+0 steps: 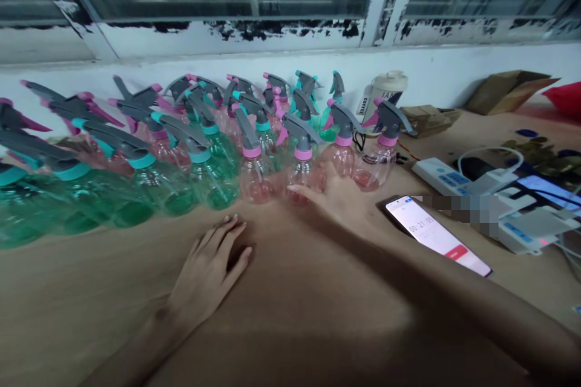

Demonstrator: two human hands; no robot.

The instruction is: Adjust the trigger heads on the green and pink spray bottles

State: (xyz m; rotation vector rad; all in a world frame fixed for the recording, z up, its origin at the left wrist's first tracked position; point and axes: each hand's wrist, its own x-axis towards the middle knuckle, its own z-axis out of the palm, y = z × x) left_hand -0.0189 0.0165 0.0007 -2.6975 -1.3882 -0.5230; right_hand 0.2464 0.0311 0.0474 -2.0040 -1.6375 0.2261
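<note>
Right hand (342,198) is wide, with thumb apart, at the base of a pink spray bottle (303,160); contact is unclear because of blur; this bottle stands upright in the front row, between two other pink ones. Left hand (206,269) lies loosely spread on the worktop (281,314), near a green spray bottle (218,187). A sideways push could tip neighbours, I judge, because they stand so close; four pink bottles at front right, one smartphone (438,233), one coffee cup (390,84); overlap prevents a full bottle count.
</note>
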